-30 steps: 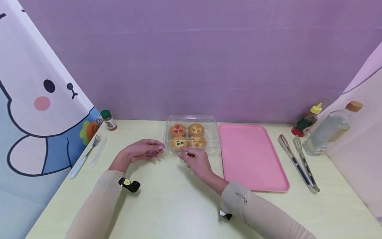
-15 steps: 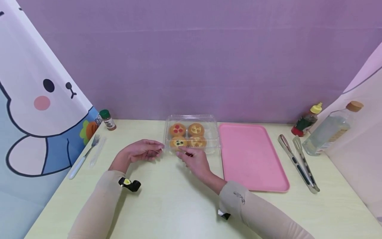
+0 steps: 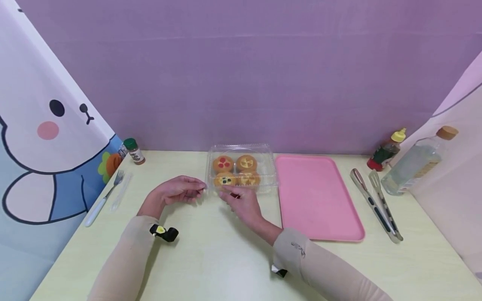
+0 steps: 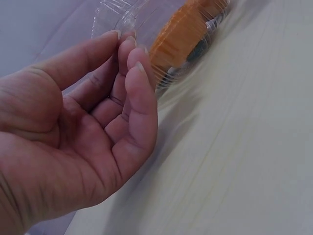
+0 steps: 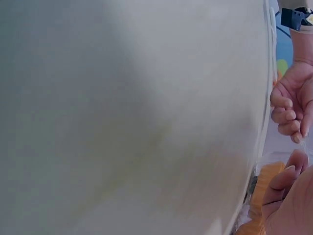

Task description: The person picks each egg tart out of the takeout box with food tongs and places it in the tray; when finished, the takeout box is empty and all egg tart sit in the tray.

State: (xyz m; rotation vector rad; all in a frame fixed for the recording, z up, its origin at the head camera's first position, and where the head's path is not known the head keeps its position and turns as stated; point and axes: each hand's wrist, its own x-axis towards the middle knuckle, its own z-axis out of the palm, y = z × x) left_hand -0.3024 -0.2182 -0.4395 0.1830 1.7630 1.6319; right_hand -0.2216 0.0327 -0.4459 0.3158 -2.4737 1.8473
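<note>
The left hand (image 3: 180,190) pinches the near left corner of the box (image 3: 266,169), lying ahead by the table's far edge (image 3: 177,151); the right hand (image 3: 242,205), equally near, has fingers narrowed at its front rim, grip unclear.

Purple bkgd wall (image 3: 241,79) behind pale tbl (image 3: 211,255), cartoon-print panel (image 3: 28,146) on L.
</note>
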